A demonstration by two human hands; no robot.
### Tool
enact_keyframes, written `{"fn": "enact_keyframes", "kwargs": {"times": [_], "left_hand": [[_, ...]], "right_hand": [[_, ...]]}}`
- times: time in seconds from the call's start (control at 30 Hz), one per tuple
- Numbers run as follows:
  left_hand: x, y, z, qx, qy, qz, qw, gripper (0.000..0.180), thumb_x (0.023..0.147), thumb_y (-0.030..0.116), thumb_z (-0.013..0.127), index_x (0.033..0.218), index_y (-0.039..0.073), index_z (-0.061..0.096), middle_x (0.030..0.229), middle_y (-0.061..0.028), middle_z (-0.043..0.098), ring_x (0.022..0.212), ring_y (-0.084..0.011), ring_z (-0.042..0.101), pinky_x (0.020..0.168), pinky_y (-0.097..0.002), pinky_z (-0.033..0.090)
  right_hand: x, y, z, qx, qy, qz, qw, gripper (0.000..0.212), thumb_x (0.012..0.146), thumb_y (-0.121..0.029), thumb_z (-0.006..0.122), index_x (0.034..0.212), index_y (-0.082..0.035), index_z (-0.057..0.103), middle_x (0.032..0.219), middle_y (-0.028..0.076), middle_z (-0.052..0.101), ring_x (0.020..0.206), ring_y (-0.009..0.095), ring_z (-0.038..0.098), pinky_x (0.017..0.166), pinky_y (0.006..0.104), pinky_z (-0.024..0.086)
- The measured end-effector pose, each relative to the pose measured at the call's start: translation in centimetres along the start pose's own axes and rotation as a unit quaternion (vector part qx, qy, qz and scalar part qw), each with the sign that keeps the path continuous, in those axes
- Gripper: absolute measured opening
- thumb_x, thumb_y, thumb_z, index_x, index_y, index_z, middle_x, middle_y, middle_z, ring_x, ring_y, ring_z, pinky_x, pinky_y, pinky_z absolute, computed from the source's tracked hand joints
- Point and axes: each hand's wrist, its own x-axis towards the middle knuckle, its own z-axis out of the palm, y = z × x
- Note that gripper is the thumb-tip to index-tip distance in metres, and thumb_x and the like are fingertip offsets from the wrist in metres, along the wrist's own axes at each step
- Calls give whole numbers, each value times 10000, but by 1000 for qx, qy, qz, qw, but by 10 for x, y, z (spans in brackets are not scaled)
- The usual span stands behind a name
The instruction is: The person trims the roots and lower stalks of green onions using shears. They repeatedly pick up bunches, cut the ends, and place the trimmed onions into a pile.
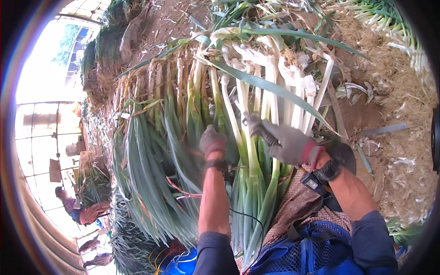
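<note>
A thick row of long green onions (pixel 149 146) lies before me, roots and white stalks away from me and green leaves toward me. My left hand (pixel 213 140), in a grey glove with a red cuff, is closed over the middle of the row; what it holds, if anything, is hidden. My right hand (pixel 286 142), gloved the same way, is above the peeled white stalks (pixel 272 91) with its fingers curled. Something dark and ridged shows at those fingers, too unclear to name. One loose green leaf (pixel 270 87) lies slantwise across the white stalks.
Soil with dry roots and peelings (pixel 389 101) spreads to the right, near a flat strip (pixel 392 128). More white-stalked onions (pixel 389 27) lie at the far right. Green onion heaps (pixel 107 41) stand at the left, where another person (pixel 80 208) sits. Blue mesh (pixel 302 252) covers my lap.
</note>
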Motion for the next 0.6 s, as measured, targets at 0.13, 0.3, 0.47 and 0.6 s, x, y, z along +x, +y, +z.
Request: {"fn": "enact_keyframes", "kwargs": {"times": [0.13,0.3,0.47,0.6], "left_hand": [[-10,-10,0,-17,-5,24,1000,323,867,251,714,1161,120,732,1188,-192,757,1147,-388,706,960,-471,556],[-17,-13,4,-15,0,45,999,295,902,226,653,1161,102,720,1185,-196,741,1145,-390,693,962,-467,546],[-16,-14,4,-11,6,61,998,314,898,225,659,1176,89,716,1169,-199,730,1129,-403,687,954,-470,547],[-16,-16,7,-26,11,56,998,395,892,250,696,1251,85,707,1225,-192,718,1171,-397,673,976,-473,541]], "right_hand": [[-3,-25,16,-68,-92,-7,993,840,914,-326,709,1635,-102,342,1109,302,686,1008,470,690,922,527,530],[13,-44,23,-89,-67,18,994,770,895,-283,692,1571,-55,401,1012,316,710,978,488,706,914,538,548],[41,-55,20,-133,-110,-5,985,737,881,-225,662,1529,17,409,952,301,732,906,477,727,868,533,567],[50,-64,18,-165,-161,8,973,703,883,-216,658,1503,12,419,952,300,735,918,460,735,868,534,567]]}}
